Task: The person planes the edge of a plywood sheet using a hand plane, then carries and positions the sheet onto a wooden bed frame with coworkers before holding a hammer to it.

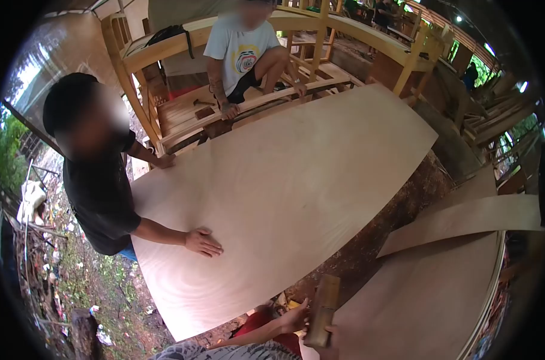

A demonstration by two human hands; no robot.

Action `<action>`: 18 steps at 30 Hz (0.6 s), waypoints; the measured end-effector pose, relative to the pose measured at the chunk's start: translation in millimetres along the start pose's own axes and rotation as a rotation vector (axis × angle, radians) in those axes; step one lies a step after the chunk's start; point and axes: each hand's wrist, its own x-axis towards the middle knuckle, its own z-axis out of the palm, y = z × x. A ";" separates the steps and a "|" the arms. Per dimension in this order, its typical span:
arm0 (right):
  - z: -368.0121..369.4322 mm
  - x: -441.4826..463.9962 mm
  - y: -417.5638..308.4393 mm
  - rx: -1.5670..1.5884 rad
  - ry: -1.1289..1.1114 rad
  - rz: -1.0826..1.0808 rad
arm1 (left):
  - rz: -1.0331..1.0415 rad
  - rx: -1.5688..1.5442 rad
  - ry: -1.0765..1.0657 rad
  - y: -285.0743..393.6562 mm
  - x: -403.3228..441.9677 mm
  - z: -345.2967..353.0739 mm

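At the bottom of the head view, my right hand (325, 341) grips the lower end of a brown, block-shaped wooden tool (324, 303). It stands roughly upright, and its exact kind is hard to make out. My left hand (293, 319) is closed at the tool's left side, its fingers partly hidden. Just beyond my hands lies a large pale plywood sheet (284, 192). To the left, a co-worker in a dark shirt (98, 192) rests one hand (204, 242) flat on the sheet and the other at its edge.
Another person in a white T-shirt (242, 54) squats at the far edge, by a wooden frame (320, 48). More plywood (422, 300) and a curved strip (464, 222) lie at right. A hammer (203, 103) lies on slats. Littered ground (104, 288) is at left.
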 end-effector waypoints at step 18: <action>22.2 83.1 -73.7 -0.525 0.132 -0.193 | 0.206 0.007 0.352 107.3 44.1 81.4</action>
